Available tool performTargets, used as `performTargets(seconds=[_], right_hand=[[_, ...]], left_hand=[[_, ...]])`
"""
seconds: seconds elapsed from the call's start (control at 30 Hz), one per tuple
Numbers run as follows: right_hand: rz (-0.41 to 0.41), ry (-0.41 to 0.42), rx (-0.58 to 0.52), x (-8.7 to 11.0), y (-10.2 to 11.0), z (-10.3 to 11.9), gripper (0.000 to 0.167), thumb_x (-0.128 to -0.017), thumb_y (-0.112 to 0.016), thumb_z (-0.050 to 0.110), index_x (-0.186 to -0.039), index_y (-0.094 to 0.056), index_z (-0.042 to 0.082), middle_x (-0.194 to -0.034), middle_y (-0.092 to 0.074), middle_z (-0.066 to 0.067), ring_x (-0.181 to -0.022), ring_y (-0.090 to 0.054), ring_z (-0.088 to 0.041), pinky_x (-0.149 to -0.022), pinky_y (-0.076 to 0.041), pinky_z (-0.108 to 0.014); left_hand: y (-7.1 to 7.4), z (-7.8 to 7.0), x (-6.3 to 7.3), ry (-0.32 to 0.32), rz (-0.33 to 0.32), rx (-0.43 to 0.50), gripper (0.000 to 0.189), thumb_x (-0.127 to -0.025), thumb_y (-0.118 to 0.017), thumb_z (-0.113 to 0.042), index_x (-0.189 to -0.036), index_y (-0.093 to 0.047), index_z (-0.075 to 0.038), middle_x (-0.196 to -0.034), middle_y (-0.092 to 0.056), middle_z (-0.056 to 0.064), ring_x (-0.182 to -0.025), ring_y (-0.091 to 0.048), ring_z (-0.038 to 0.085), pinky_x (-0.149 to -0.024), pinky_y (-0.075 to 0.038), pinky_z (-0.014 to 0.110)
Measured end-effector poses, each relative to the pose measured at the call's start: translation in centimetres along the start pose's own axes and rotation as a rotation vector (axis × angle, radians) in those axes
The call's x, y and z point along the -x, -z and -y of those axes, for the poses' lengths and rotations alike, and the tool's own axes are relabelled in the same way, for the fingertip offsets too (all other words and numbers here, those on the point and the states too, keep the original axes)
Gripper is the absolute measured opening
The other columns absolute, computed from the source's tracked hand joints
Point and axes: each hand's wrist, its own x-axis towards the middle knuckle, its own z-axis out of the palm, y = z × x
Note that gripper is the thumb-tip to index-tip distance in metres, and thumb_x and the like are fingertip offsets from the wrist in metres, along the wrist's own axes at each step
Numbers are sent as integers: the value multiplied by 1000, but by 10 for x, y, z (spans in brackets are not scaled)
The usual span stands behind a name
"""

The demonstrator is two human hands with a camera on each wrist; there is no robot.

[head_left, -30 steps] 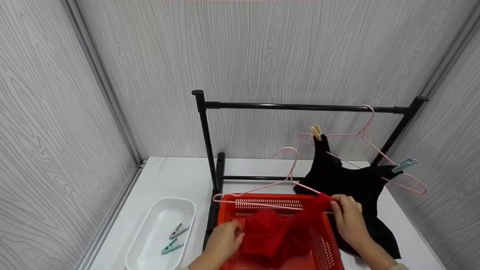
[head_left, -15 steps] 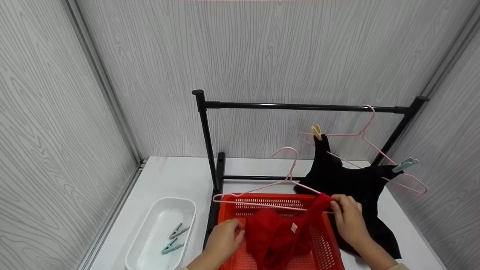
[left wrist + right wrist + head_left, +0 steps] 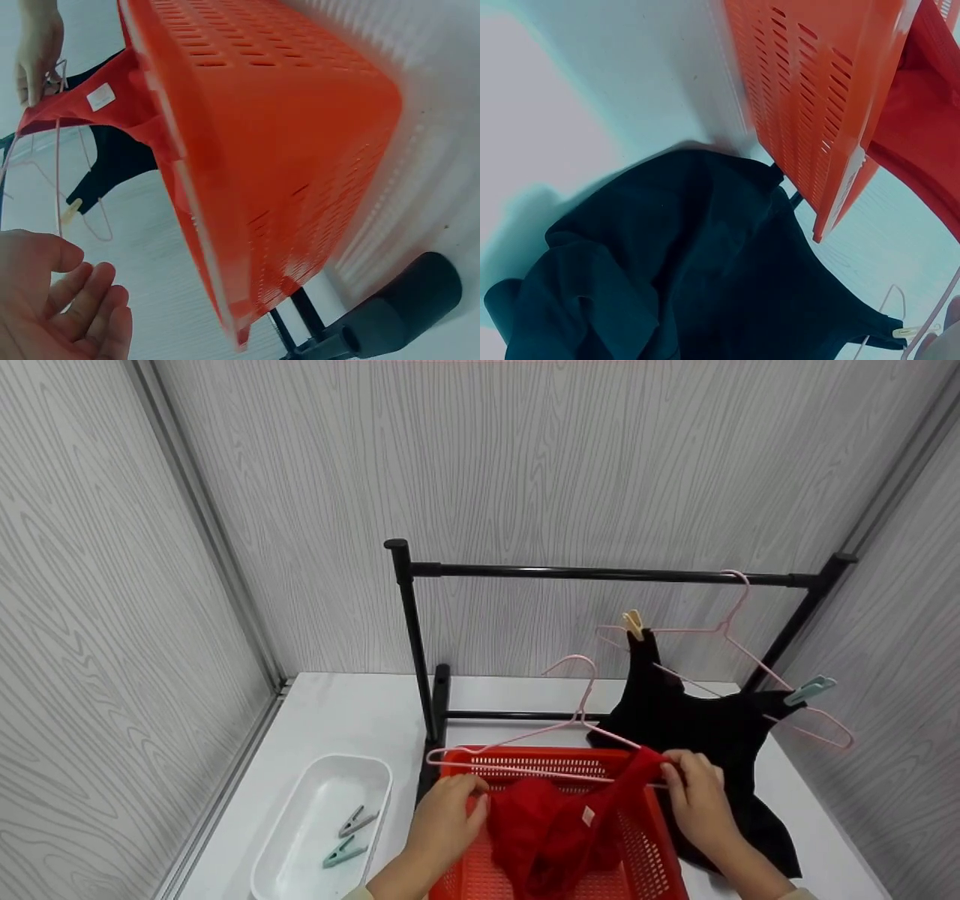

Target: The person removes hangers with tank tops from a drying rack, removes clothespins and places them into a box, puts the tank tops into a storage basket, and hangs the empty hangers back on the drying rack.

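Observation:
In the head view my right hand (image 3: 699, 796) pinches the strap of a red garment (image 3: 544, 829) at the right end of a pink wire hanger (image 3: 525, 771). The rest of the garment droops into a red perforated basket (image 3: 652, 855), its small white label showing. My left hand (image 3: 448, 816) is above the basket's left side, near the hanger's lower bar. In the left wrist view the left hand (image 3: 64, 300) has loosely bent fingers and nothing visible between them; the garment (image 3: 124, 97) is apart from it. Only a fingertip of the right hand shows in the right wrist view.
A black rack (image 3: 570, 573) stands behind the basket. On it hangs a black garment (image 3: 675, 727), clipped to another pink hanger (image 3: 739, 641) by a yellow clothespin (image 3: 634, 625) and a blue one (image 3: 811, 688). At left, a white tray (image 3: 281, 829) holds two clothespins (image 3: 345, 852).
The red garment's cloth has dropped and turned, bringing its white label into view. My left hand has since risen slightly and its fingers have spread. The right hand stays in place.

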Motion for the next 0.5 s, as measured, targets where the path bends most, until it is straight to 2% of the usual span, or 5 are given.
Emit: performTargets(seconds=[0.2, 0.4, 0.5], right_hand=[[1, 17, 4, 0, 1, 1, 10, -91, -64, -4, -100, -64, 3, -85, -66, -2, -82, -50, -16, -82, -30, -38], [5, 12, -2, 0, 0, 2, 10, -92, -64, -4, -99, -64, 3, -84, -66, -1, -81, -49, -14, -82, -30, -37], [5, 13, -6, 0, 0, 2, 10, -91, -64, -4, -99, -64, 3, -85, -66, -2, -82, -50, -14, -82, -30, -38]], left_hand=[[7, -3, -8, -99, -151, 13, 10, -89, -70, -9, -98, -70, -12, -94, -70, -4, -91, -64, 15, -82, -54, 35], [14, -6, -16, -168, -276, 68, 18, -85, -73, -4, -101, -70, -12, -98, -68, -4, -97, -63, 15, -89, -52, 34], [14, -6, -21, -185, -320, 61, 21, -84, -74, -4, -102, -69, -13, -102, -66, -3, -101, -61, 17, -91, -50, 36]])
